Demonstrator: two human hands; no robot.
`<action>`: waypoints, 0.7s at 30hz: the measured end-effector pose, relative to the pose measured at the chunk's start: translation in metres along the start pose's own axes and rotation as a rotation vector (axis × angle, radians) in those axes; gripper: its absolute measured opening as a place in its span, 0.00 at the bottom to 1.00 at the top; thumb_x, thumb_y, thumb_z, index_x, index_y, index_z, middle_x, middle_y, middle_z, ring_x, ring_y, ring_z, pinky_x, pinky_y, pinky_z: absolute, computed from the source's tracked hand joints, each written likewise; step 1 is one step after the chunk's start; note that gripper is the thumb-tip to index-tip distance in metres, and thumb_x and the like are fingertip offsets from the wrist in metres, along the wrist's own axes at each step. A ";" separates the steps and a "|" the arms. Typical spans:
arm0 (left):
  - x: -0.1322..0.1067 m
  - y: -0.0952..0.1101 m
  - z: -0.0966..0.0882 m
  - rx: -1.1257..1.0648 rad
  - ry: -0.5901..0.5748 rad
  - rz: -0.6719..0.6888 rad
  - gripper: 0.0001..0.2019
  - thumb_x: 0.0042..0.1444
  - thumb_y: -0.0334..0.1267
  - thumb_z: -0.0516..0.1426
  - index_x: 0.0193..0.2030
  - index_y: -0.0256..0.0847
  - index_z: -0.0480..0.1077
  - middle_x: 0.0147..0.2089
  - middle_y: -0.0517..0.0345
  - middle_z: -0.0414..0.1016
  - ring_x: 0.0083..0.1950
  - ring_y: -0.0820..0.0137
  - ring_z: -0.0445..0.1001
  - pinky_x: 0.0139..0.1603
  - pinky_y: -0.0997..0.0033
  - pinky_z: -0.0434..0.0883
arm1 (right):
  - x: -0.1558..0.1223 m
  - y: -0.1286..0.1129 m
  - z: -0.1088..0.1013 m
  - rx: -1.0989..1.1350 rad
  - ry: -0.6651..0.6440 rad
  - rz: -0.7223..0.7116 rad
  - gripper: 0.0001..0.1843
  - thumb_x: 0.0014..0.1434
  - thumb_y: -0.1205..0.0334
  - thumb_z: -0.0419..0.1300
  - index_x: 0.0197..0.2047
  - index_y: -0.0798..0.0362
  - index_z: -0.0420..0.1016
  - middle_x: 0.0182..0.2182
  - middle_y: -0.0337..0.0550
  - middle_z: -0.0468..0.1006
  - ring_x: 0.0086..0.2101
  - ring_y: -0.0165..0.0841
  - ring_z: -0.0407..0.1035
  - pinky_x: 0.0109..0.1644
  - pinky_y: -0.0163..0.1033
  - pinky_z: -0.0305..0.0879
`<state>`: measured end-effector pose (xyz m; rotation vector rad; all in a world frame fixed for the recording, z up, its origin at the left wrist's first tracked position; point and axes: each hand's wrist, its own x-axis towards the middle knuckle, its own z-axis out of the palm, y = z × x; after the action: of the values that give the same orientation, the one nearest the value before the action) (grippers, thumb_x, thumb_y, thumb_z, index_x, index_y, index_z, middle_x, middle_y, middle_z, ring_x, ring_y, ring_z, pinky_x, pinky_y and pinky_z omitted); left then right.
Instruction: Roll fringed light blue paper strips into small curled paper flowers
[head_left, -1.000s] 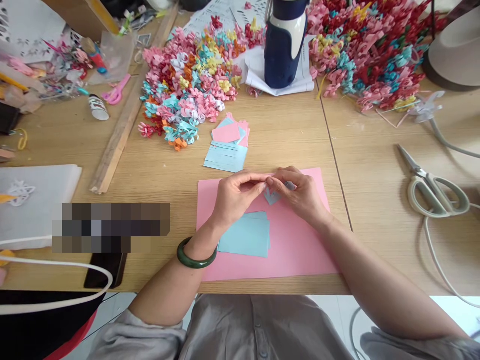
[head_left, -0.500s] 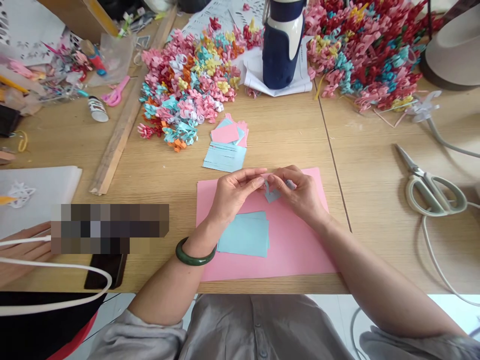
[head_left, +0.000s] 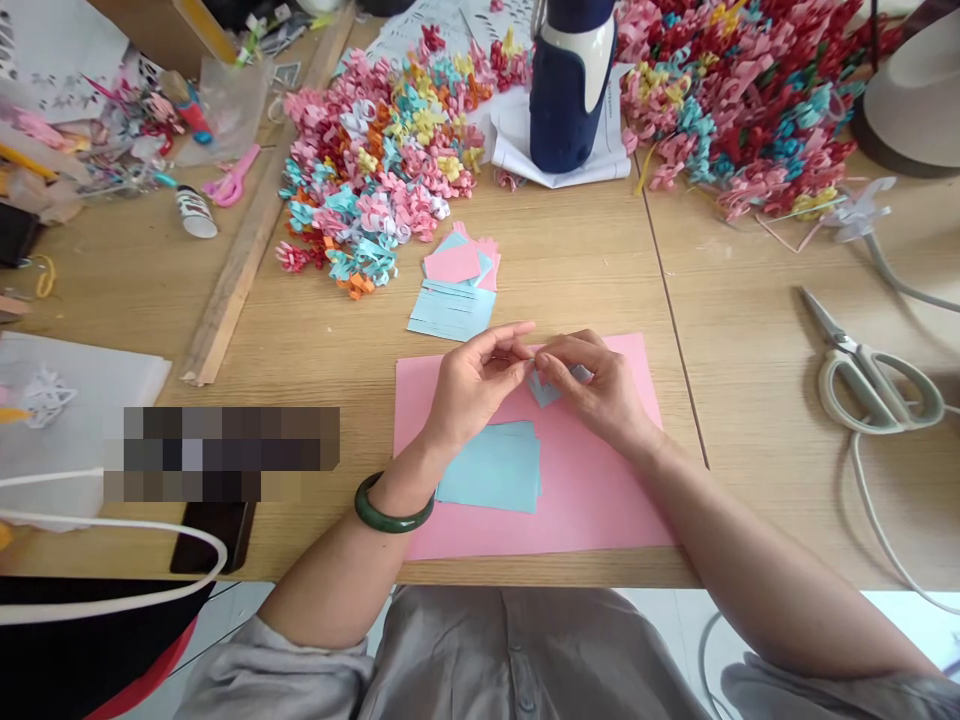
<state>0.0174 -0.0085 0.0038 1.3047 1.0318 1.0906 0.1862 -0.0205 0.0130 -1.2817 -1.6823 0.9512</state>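
Observation:
Above a large pink sheet [head_left: 600, 500], my right hand [head_left: 600, 385] pinches a small light-blue paper piece [head_left: 545, 391] with cut strips. My left hand [head_left: 476, 385] is closed too, its thumb and fingertips meeting at the left end of the same paper. The fingers cover much of it. Under my left wrist, on the pink sheet, lies a stack of light-blue paper rectangles [head_left: 491, 470]. Beyond my hands rests a blue card with slits [head_left: 451, 310], with small pink and blue pieces [head_left: 452, 264] just behind it.
Piles of curled paper flowers [head_left: 390, 150] spread along the back, a dark blue bottle [head_left: 570, 100] between them. Scissors [head_left: 874, 385] lie at right. A wooden strip [head_left: 240, 260], phone [head_left: 214, 535] and white cable [head_left: 172, 530] are at left.
My left fingers have shifted slightly at the paper's end, the index finger lifting a little. At far left, another person's hand has gone from the white sheets.

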 end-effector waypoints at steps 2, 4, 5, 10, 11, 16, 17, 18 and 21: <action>-0.001 0.000 0.001 0.050 -0.018 0.049 0.20 0.55 0.32 0.63 0.56 0.40 0.74 0.39 0.57 0.77 0.43 0.72 0.77 0.50 0.71 0.76 | 0.000 0.000 0.000 0.022 0.011 0.013 0.20 0.62 0.41 0.59 0.30 0.48 0.78 0.32 0.43 0.82 0.41 0.38 0.68 0.43 0.44 0.65; -0.002 0.000 0.001 0.084 -0.040 0.094 0.22 0.56 0.31 0.62 0.58 0.41 0.72 0.40 0.57 0.77 0.44 0.72 0.77 0.51 0.71 0.76 | 0.000 0.001 0.000 0.051 0.021 0.031 0.21 0.60 0.39 0.60 0.31 0.48 0.78 0.33 0.44 0.81 0.40 0.39 0.68 0.43 0.44 0.66; -0.002 0.000 0.001 0.089 -0.048 0.108 0.23 0.56 0.31 0.61 0.60 0.42 0.71 0.41 0.56 0.77 0.45 0.72 0.77 0.52 0.70 0.76 | 0.000 0.001 0.000 0.063 0.028 0.039 0.21 0.60 0.39 0.60 0.30 0.48 0.78 0.33 0.44 0.81 0.40 0.38 0.68 0.43 0.44 0.66; -0.003 0.003 -0.001 0.116 0.038 0.076 0.15 0.59 0.37 0.61 0.53 0.40 0.76 0.44 0.52 0.79 0.43 0.70 0.78 0.49 0.70 0.77 | 0.003 0.002 -0.003 0.083 0.060 0.095 0.21 0.61 0.41 0.59 0.29 0.49 0.77 0.32 0.43 0.81 0.39 0.38 0.69 0.44 0.45 0.64; -0.003 0.004 -0.001 0.124 0.056 0.056 0.13 0.59 0.38 0.61 0.50 0.39 0.77 0.43 0.52 0.80 0.41 0.71 0.79 0.47 0.71 0.77 | 0.003 0.002 -0.004 0.087 0.060 0.109 0.21 0.61 0.41 0.60 0.29 0.49 0.78 0.32 0.43 0.81 0.39 0.37 0.69 0.44 0.44 0.64; -0.004 0.009 0.001 0.101 0.062 -0.007 0.10 0.61 0.42 0.60 0.43 0.38 0.77 0.36 0.53 0.81 0.31 0.75 0.74 0.28 0.78 0.72 | 0.004 0.000 -0.005 0.091 0.045 0.123 0.17 0.61 0.44 0.61 0.32 0.49 0.80 0.31 0.43 0.81 0.39 0.37 0.70 0.45 0.45 0.64; -0.004 0.010 0.001 0.088 0.054 -0.020 0.10 0.61 0.42 0.60 0.42 0.38 0.77 0.35 0.54 0.80 0.28 0.76 0.72 0.25 0.79 0.69 | 0.004 0.000 -0.005 0.090 0.048 0.119 0.17 0.61 0.45 0.61 0.33 0.49 0.80 0.31 0.43 0.80 0.39 0.37 0.69 0.45 0.45 0.64; -0.004 0.010 0.001 0.071 0.043 -0.038 0.10 0.60 0.42 0.60 0.41 0.38 0.77 0.35 0.54 0.80 0.26 0.77 0.71 0.22 0.79 0.68 | 0.003 0.001 -0.004 0.089 0.053 0.114 0.16 0.61 0.46 0.62 0.33 0.49 0.80 0.32 0.43 0.80 0.39 0.37 0.69 0.45 0.45 0.65; -0.004 0.011 0.001 0.013 0.001 -0.130 0.12 0.60 0.45 0.60 0.38 0.37 0.78 0.34 0.53 0.79 0.23 0.78 0.68 0.19 0.78 0.65 | 0.002 0.003 -0.003 0.101 0.070 0.106 0.12 0.60 0.50 0.63 0.34 0.49 0.79 0.34 0.43 0.80 0.39 0.37 0.69 0.44 0.44 0.66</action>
<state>0.0172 -0.0124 0.0150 1.2294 1.1103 0.9875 0.1899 -0.0171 0.0116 -1.3316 -1.5068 1.0283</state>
